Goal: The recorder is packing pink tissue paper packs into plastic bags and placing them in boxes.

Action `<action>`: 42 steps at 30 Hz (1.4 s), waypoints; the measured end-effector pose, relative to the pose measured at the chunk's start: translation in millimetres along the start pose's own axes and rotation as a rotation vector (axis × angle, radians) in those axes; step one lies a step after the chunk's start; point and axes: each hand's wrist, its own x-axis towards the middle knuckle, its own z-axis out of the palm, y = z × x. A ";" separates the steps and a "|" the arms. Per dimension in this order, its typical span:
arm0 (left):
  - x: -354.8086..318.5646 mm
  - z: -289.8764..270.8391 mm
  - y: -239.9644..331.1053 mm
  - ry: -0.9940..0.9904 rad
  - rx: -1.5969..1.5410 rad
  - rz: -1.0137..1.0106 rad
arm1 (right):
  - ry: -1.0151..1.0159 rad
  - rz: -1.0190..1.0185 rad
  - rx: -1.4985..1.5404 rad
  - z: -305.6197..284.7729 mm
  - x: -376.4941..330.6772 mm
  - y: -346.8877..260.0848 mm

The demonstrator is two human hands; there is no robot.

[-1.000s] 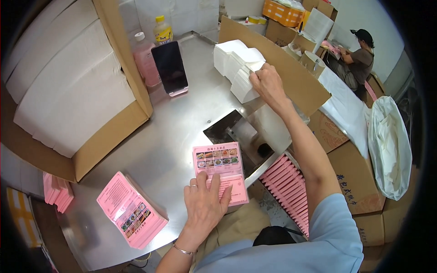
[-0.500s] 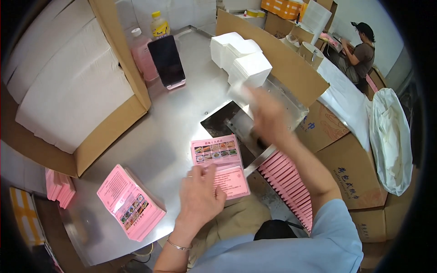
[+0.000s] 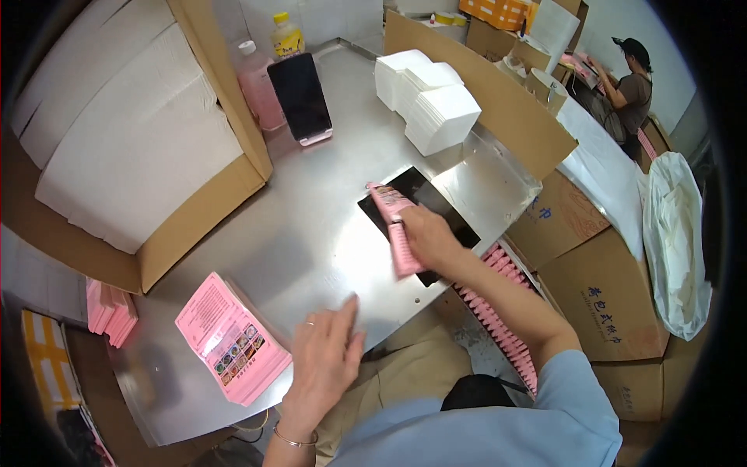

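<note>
While the right hand (image 3: 430,236) grips one packet (image 3: 401,251), the left hand (image 3: 325,352) spreads — near one pink stack (image 3: 233,339).

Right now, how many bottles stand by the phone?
2: a pink bottle left of the phone and a yellow-capped bottle behind it; more may be hidden.

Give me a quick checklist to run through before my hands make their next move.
1. Pink printed item in the right hand: ok, gripped over the dark opening.
2. Left hand free: ok, nothing visible in it.
3. Dark opening uncovered: not ok, the right hand and item partly cover it.
4. White stack on the table: ok.
5. Pink printed stack at left: ok.
6. Item's contents: cannot tell.
</note>
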 end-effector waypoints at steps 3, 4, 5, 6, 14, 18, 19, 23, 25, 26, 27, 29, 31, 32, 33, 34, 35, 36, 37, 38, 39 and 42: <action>-8.4 -7.7 -3.2 0.051 -0.210 0.083 | -0.530 0.098 -0.355 -35.7 11.7 -13.0; -8.4 -16.8 -8.0 0.145 -0.098 0.031 | -0.301 0.078 -0.280 -39.8 12.0 -8.0; -14.9 -32.0 -15.4 0.238 0.012 -0.019 | -0.070 0.056 -0.207 -44.7 12.1 -2.1; -28.4 -46.8 -20.8 0.352 0.107 -0.124 | 0.220 -0.014 -0.215 -62.6 23.8 -4.5; -37.2 -76.5 -107.3 -0.001 0.646 -0.501 | 0.530 0.078 -0.428 -57.1 100.1 85.7; -73.9 -81.7 -121.0 0.077 0.236 -0.337 | 0.575 0.088 -0.550 -62.8 61.4 38.6; -67.5 -79.8 -107.4 0.133 0.142 -0.327 | 0.627 0.076 -0.581 -70.3 49.0 39.4; -71.8 -92.1 -92.4 0.070 0.433 -0.058 | 0.628 0.111 -0.700 -92.8 39.7 29.2; -72.8 -89.0 -88.7 0.086 0.545 -0.141 | 0.598 0.105 -0.724 -90.7 49.6 29.5; -73.0 -90.1 -91.6 0.088 0.441 -0.230 | 0.602 0.138 -0.690 -87.1 50.9 34.5; -75.6 -92.3 -98.0 0.103 0.339 -0.324 | 0.608 0.160 -0.651 -84.7 57.0 36.9; -70.7 -90.0 -88.6 0.176 0.626 -0.258 | 0.514 0.186 -0.610 -90.6 54.3 51.3; -41.2 -2.8 -116.6 0.190 -0.639 -0.384 | 0.431 0.188 -0.617 -105.1 57.2 35.6; -10.3 11.1 -65.0 0.117 -0.157 -0.117 | 0.494 0.205 -0.503 -106.3 48.7 42.9; 10.7 26.1 -13.0 0.017 0.329 0.136 | 0.489 0.232 -0.438 -110.5 42.7 38.0; 15.2 29.9 -0.2 0.058 0.301 0.090 | 0.523 0.152 -0.443 -107.9 37.3 48.1; 19.2 32.1 4.1 0.102 0.266 0.056 | 0.562 0.077 -0.459 -106.1 35.3 57.1; 19.9 36.4 1.6 0.115 0.281 0.025 | 0.553 0.049 -0.436 -107.6 36.0 58.2; 16.3 41.9 -4.6 0.060 0.144 -0.017 | 0.570 0.046 -0.435 -109.2 34.5 54.6; 12.9 43.4 -6.5 0.009 0.002 -0.056 | 0.588 0.045 -0.436 -109.4 34.9 48.0; 15.3 45.0 0.0 0.018 0.006 -0.076 | 0.577 0.030 -0.424 -109.2 34.0 39.7; 18.7 45.1 4.1 0.093 -0.001 0.059 | 0.529 -0.292 -0.347 -84.2 11.8 -7.9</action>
